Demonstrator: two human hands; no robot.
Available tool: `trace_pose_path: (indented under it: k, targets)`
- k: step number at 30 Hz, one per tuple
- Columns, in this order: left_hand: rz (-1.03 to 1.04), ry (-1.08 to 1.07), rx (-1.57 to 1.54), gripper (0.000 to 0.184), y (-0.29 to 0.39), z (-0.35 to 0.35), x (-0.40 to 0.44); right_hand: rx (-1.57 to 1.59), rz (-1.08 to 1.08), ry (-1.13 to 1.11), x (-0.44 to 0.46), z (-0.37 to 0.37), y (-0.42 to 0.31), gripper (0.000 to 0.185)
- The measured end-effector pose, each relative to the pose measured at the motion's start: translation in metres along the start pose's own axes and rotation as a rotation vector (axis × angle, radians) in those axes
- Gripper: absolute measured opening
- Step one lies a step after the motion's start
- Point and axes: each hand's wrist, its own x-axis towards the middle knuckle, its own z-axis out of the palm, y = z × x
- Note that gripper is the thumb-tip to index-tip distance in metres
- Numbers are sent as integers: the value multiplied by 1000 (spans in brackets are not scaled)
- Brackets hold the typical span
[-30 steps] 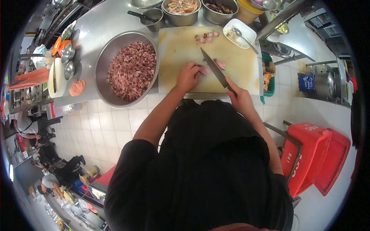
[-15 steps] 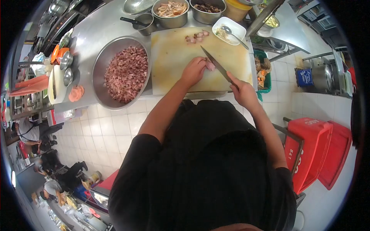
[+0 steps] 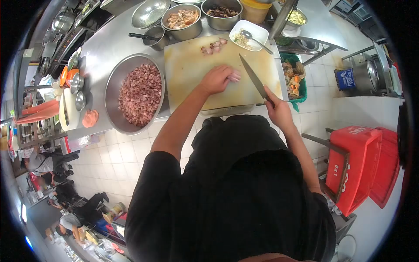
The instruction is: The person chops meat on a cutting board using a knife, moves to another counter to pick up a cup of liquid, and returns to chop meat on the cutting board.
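My left hand (image 3: 217, 80) presses on a piece of pale pink meat (image 3: 235, 76) on the yellowish cutting board (image 3: 187, 65), its fingers bent together around the near end. In my right hand (image 3: 279, 112) is the black handle of a knife (image 3: 253, 76); the blade points up and left, a little to the right of the meat and apart from it. Several small meat pieces (image 3: 214, 46) lie near the board's far edge. Left of the board stands a big steel bowl (image 3: 111, 96) full of diced meat (image 3: 140, 96).
Behind the board are a white dish (image 3: 238, 29) with a spoon, a pot of shredded food (image 3: 185, 31), a pot of dark food (image 3: 221, 19) and a black-handled pan (image 3: 159, 41). A green basket (image 3: 301, 89) and a red bin (image 3: 349, 174) stand right. Other people are at lower left.
The view has shifted, so the board and bowls sit further left. The pieces by the blade are now together under my left hand, and the knife stands further right of them.
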Motion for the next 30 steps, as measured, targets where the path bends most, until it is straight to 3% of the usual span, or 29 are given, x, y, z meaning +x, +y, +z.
trace_pose_path:
  k: [6,11,18,21,27,30]
  targets:
    - [-65,-8,-15,27,11,4,-2,-121,-14,-13,1,2,-2,61]
    - [-153,117,11,23,27,15,-18,-310,-36,-113,7,1,-20,61]
    - [-263,145,69,35,26,8,-28,-290,-35,-74,16,-5,-17,62]
    - [-24,360,91,41,24,3,-17,-283,-35,-84,19,-1,-16,62]
    - [-159,41,36,38,21,5,-13,-259,-46,-141,14,8,-21,60]
    - [-153,52,22,37,22,11,-20,-116,4,-99,7,3,-25,58]
